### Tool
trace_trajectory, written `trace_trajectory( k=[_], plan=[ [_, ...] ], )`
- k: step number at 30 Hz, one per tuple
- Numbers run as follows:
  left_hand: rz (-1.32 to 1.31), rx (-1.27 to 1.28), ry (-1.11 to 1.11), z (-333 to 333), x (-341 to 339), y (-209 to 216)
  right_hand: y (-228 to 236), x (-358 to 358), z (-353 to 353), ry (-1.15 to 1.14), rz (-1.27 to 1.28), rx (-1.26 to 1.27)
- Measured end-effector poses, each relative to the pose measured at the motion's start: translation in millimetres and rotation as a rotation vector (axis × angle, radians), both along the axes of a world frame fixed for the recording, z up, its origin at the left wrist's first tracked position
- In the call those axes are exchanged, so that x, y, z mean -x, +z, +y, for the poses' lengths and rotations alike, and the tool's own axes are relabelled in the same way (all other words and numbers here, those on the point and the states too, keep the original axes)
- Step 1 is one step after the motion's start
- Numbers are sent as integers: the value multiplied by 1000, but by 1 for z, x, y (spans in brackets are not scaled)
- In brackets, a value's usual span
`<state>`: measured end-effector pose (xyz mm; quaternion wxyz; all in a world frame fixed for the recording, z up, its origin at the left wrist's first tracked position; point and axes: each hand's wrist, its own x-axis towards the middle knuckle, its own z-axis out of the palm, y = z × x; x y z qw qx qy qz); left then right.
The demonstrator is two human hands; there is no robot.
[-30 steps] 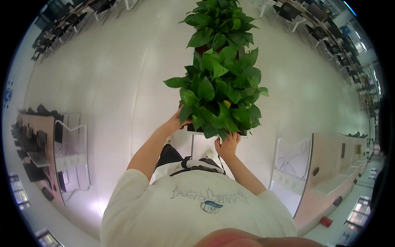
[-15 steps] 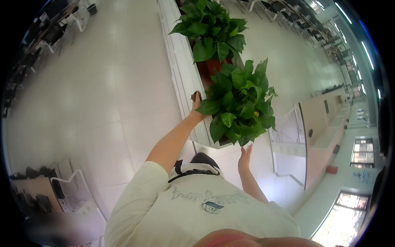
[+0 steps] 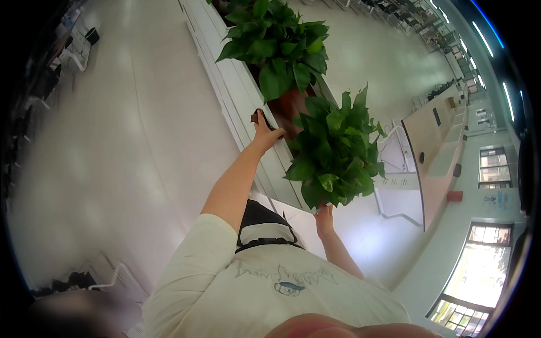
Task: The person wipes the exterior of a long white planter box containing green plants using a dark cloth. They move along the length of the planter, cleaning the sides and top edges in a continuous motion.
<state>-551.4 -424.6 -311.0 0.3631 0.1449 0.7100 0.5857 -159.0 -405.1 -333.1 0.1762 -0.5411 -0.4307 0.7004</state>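
Note:
My left hand [image 3: 266, 135] is closed on a brown cloth [image 3: 257, 116], pressing it on the white top ledge of a long planter cabinet [image 3: 225, 79]. The cloth's full shape is hidden under my fingers. A bushy green potted plant [image 3: 338, 152] stands at the near end, just right of that hand; its leaves cover its pot. Low at the cabinet's near corner, my right hand [image 3: 324, 219] reaches up beneath the leaves with thumb and fingers apart. Its fingertips are partly hidden, and I see nothing held in it. A second green plant [image 3: 276, 48] sits farther along in a reddish-brown pot [image 3: 290, 103].
Pale floor tiles [image 3: 129, 141] stretch along the left. To the right stands a long desk [image 3: 434, 141] with white legs. Windows [image 3: 476, 270] and a red box [image 3: 455, 196] are by the right wall. Desks and chairs line the far left, near a dark bin [image 3: 92, 36].
My left hand has slid the cloth away from me along the ledge, out from behind the leaves. My right hand has moved in to the cabinet's corner. The view has shifted.

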Motion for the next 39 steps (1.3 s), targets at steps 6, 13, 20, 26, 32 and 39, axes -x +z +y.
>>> trace_trajectory(
  k=[6,13,20,26,32,39],
  plan=[
    [-73,56,-5,22,67,20,-15,4,-20,-151,-22,-161],
    [-55,4,-27,37,156,10,-18,24,-37,-352,-22,-146],
    [-223,-125,-158,46,234,-7,1,35,-41,-431,-28,-96],
    [-244,-233,-205,55,287,-9,-8,42,-51,-408,44,-279],
    [-700,-609,-111,73,353,-39,0,49,-49,-646,-199,-56],
    [-346,-124,16,99,393,22,-42,131,-188,-1144,-335,221]
  ],
)
